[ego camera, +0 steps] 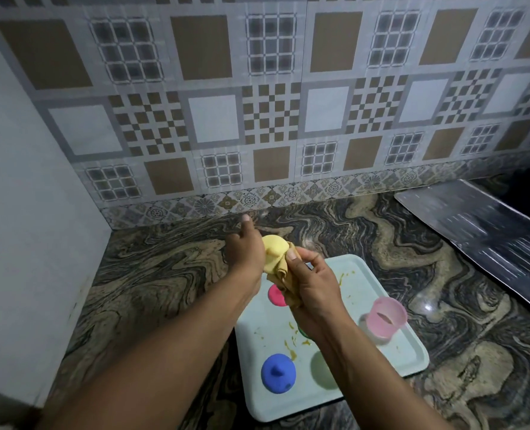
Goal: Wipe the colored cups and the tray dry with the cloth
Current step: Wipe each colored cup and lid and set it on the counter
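My left hand (245,249) holds a yellow cup (274,243) above the counter. Pressed against that cup is a tan cloth (280,274), gripped by my right hand (313,290). Below lies a pale tray (390,358) with yellow smears. On it stand a blue cup (277,372) upside down, a pink cup (384,318) on its side, a red cup (276,294) partly hidden by the cloth, and a light green cup (324,369) partly hidden by my right forearm. A dark green bit shows under my right wrist.
The tray sits on a marbled stone counter (164,274) in a corner, with a tiled wall (257,119) behind and a plain white wall (24,212) on the left. A dark ribbed metal sheet (480,240) lies at the right.
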Available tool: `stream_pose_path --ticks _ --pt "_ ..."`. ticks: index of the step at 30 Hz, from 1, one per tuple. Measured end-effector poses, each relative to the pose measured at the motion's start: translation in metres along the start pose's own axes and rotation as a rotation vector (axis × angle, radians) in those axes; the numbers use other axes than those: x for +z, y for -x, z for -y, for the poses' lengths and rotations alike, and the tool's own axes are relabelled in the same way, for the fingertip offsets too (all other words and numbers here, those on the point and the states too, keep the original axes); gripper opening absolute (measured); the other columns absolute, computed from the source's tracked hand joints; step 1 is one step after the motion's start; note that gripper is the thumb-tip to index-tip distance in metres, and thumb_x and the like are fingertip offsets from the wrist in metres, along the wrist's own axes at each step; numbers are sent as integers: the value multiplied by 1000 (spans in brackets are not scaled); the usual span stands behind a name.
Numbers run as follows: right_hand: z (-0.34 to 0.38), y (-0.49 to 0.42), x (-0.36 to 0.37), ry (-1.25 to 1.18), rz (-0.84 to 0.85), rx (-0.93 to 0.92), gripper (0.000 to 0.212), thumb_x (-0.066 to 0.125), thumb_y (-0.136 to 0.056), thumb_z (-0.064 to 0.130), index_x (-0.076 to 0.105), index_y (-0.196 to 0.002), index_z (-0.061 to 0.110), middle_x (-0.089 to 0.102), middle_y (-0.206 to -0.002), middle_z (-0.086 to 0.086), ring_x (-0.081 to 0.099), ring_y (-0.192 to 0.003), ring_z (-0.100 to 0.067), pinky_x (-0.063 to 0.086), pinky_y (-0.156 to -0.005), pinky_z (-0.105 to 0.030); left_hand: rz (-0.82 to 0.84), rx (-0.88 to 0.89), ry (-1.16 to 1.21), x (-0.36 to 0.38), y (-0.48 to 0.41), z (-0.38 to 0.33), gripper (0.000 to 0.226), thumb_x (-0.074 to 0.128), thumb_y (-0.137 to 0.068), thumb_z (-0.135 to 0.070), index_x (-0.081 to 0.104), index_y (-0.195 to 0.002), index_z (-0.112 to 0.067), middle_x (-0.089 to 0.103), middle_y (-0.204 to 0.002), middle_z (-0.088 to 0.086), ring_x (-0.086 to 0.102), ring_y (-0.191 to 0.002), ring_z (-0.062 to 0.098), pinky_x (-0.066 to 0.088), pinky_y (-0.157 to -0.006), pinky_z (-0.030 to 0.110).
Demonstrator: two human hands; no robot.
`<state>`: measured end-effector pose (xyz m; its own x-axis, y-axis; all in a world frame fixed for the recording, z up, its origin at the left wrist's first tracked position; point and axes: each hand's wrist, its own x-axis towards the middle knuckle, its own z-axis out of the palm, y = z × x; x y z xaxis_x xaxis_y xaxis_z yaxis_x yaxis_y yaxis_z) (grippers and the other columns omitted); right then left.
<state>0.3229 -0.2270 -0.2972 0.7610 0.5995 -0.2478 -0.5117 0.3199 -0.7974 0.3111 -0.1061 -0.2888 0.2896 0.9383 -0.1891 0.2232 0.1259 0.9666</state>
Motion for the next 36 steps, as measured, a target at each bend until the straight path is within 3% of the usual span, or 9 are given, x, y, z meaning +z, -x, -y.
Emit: stream_pose_path --ticks 3,6,9,13,20,24,28,33,36 --pt "20 -5 -4 76 43 5 5 61 -95 6 56 -94 7 65 -69 -14 60 -49 -20 44 -38 -21 343 -125 -24 -9 -9 -2 71 39 -71 -84 62 -68 -17 69 -89 11 67 -79 28 59 -76 46" --pt "40 -13 -6 174 173 54 4 59 -95 2 55 -95 4 63 -70 -14 62 -47 -18 49 -39 -23 594 -138 -127 -20 -13 -18 68 39 -85 -79 60 -76 -15 61 -82 12 59 -70 23 48 -63 31" --pt "32 -17 4 153 168 -6 5 60 -95 3 56 -98 5 62 -80 -19 63 -54 -19 51 -43 -25 230 36 -158 -10 -10 -18 61 43 -97 -61 65 -102 -4 69 -100 16 64 -83 28 50 -71 34" --pt "-6 -14 14 135 -63 -127 14 64 -96 17 57 -105 8 63 -82 -16 53 -55 -18 33 -36 -17 -98 -51 48 2 7 -10 58 37 -103 -49 61 -110 4 64 -118 21 62 -105 39 52 -88 45" --pt "26 -17 -1 223 138 70 6 59 -97 7 54 -99 5 60 -74 -19 60 -44 -19 42 -34 -20 549 -275 -56 -23 -17 -13 62 41 -89 -76 52 -68 -19 57 -68 3 56 -57 19 48 -54 26" --pt "15 -21 11 151 96 -13 10 62 -96 9 56 -102 5 64 -75 -16 60 -53 -20 45 -38 -22 174 -7 -101 -13 -9 -22 53 46 -98 -56 63 -94 -6 69 -101 14 66 -87 30 56 -75 39" --pt "-27 -22 18 187 -64 -102 25 69 -92 30 57 -106 14 63 -90 -20 53 -65 -23 30 -40 -18 -112 -147 66 -8 -2 -13 51 37 -104 -45 61 -101 0 64 -106 16 61 -88 31 47 -71 38" --pt "6 -32 6 235 109 11 17 63 -96 13 55 -107 4 62 -74 -17 60 -46 -19 35 -46 -22 360 -299 26 -26 -18 -10 59 43 -95 -66 62 -81 -12 66 -81 9 63 -70 24 50 -65 33" --pt "16 -36 5 269 204 46 16 66 -93 12 55 -105 6 64 -72 -13 62 -50 -23 33 -57 -32 375 -168 -87 -28 -27 -19 58 50 -91 -65 64 -94 -8 66 -88 7 65 -78 25 56 -73 36"
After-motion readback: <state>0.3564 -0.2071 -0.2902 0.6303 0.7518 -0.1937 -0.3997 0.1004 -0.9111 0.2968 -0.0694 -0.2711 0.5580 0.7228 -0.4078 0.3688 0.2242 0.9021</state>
